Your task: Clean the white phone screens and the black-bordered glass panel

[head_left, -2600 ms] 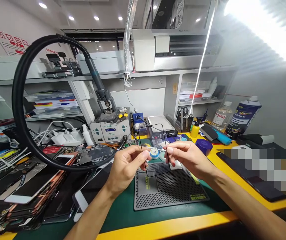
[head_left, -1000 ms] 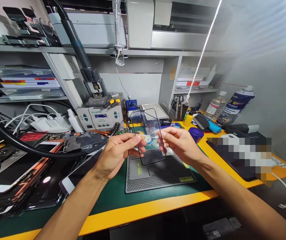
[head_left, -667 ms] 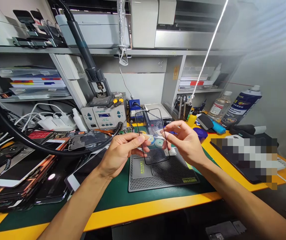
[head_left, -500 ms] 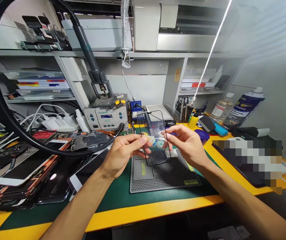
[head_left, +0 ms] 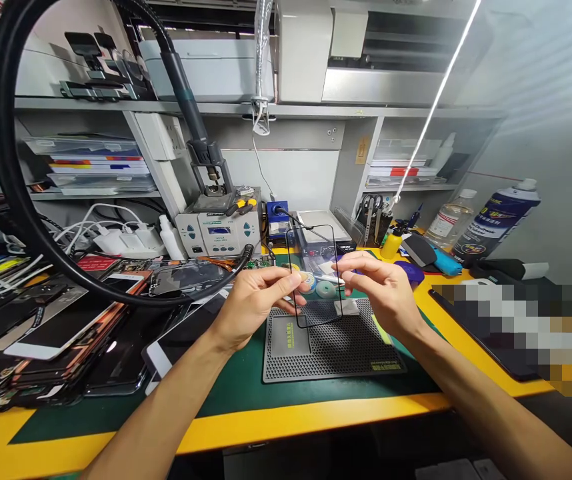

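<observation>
A thin phone cover glass (head_left: 315, 267) with a black border stands nearly upright in front of me, above the work mat. My left hand (head_left: 259, 313) pinches its left edge between thumb and fingers. My right hand (head_left: 383, 290) grips the right edge the same way. The lower part of the glass hangs over a black dotted silicone repair mat (head_left: 356, 353). Small solder reels (head_left: 325, 289) and a white square pad (head_left: 347, 307) show through and beyond the glass. The fingers cover parts of both side edges.
Stacked phone screens (head_left: 66, 340) fill the bench's left side, under a black hot-air hose (head_left: 26, 193) that curves overhead. A soldering station (head_left: 211, 233) stands behind. A blue spray can (head_left: 496, 230) and bottles stand at the back right, beside a dark pad (head_left: 486, 333).
The whole scene has slid right and slightly down in view as my head turned. The glass has straightened from a slight tilt, and both hands still hold it.
</observation>
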A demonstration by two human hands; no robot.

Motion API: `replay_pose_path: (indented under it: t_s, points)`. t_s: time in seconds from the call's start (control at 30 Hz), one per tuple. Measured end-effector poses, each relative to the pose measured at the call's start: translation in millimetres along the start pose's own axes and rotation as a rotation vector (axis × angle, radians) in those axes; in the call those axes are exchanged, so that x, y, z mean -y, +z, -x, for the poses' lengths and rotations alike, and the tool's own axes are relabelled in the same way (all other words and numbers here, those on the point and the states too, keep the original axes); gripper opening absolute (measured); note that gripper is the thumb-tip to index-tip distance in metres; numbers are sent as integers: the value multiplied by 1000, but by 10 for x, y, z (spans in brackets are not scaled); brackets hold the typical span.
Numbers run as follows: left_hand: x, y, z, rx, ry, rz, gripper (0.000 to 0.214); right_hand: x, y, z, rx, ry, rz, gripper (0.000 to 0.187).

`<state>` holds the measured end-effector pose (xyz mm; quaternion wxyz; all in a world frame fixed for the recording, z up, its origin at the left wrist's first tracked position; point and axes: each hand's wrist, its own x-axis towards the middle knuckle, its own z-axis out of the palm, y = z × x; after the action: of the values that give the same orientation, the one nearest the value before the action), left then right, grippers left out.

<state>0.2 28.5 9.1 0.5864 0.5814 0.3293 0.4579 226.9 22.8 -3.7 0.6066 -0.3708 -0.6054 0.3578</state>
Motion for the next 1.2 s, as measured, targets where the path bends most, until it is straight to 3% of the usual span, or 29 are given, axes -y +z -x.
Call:
replay_pose_path:
  t_s: [0.4,1.2]
  points:
    - [63,-11,-35,-66,-22,-112,29,116,84,-23,-31,256,43,33]
    - [20,-13,-3,17,-36,-8,31,124,53,-4,-32,242,21,32]
